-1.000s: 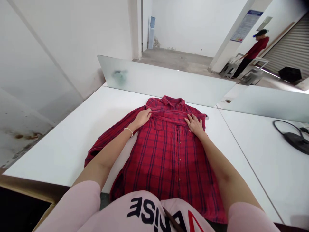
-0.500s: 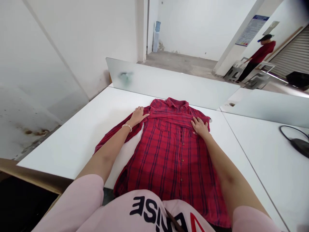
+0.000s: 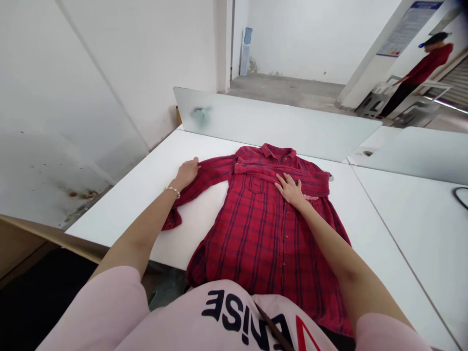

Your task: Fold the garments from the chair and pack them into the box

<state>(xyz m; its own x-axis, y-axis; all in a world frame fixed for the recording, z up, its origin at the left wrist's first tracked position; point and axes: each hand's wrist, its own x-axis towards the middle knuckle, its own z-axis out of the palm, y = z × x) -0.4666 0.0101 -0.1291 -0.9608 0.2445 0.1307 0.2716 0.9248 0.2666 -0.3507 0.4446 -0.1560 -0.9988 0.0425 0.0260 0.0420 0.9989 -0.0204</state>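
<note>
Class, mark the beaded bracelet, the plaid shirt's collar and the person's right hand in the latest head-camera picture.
Beaded bracelet (image 3: 172, 192): head view, the middle of the beads.
Red plaid shirt's collar (image 3: 280, 152): head view, the middle of the collar.
Right hand (image 3: 290, 190): head view, the back of the hand.

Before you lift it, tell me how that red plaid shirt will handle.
The red plaid shirt will probably be floppy: its sleeve lies bent, and its hem rumples. It likely weighs little for its size. It may slide under the right hand if pushed, since the white table looks smooth.
</note>
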